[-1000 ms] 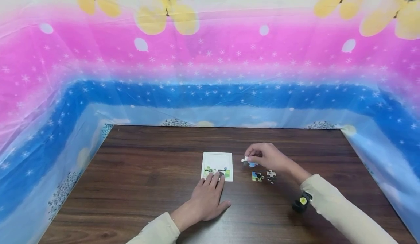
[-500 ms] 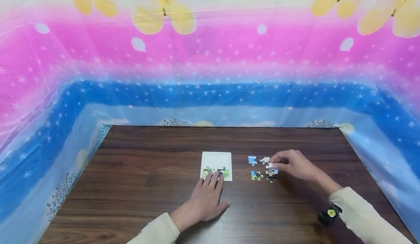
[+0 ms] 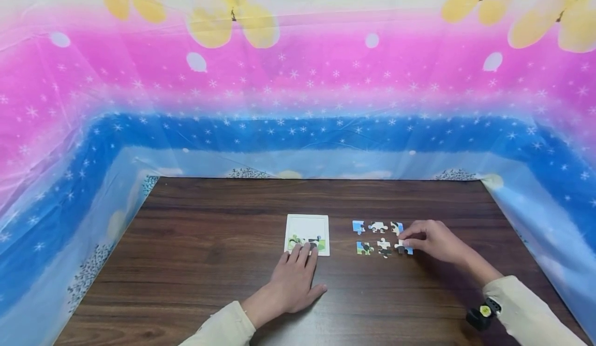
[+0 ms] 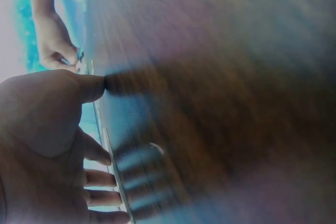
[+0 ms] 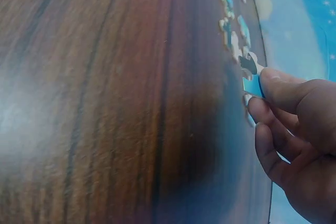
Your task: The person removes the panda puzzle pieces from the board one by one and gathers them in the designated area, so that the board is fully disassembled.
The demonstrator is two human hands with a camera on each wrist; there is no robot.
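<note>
A white puzzle tray (image 3: 306,227) lies flat on the table, its lower part filled with green, black and white pieces. My left hand (image 3: 294,280) rests with straight fingers on the tray's near edge, partly covering those pieces. To the right, my right hand (image 3: 437,241) pinches a black, white and blue puzzle piece (image 5: 251,69) between thumb and fingers, low over the table. Left of it several loose pieces lie in two rows, among them a blue corner piece (image 3: 358,226), a white-and-black piece (image 3: 384,247) and a green-and-blue piece (image 3: 364,248).
The dark wooden table (image 3: 195,263) is bordered at the back and sides by a pink and blue printed cloth (image 3: 298,134). A dark band with a yellow face (image 3: 484,312) sits on the right wrist.
My right hand has moved right with the pinched piece, from above the upper left loose pieces to the right end of the lower row. My left hand has stayed on the tray.
</note>
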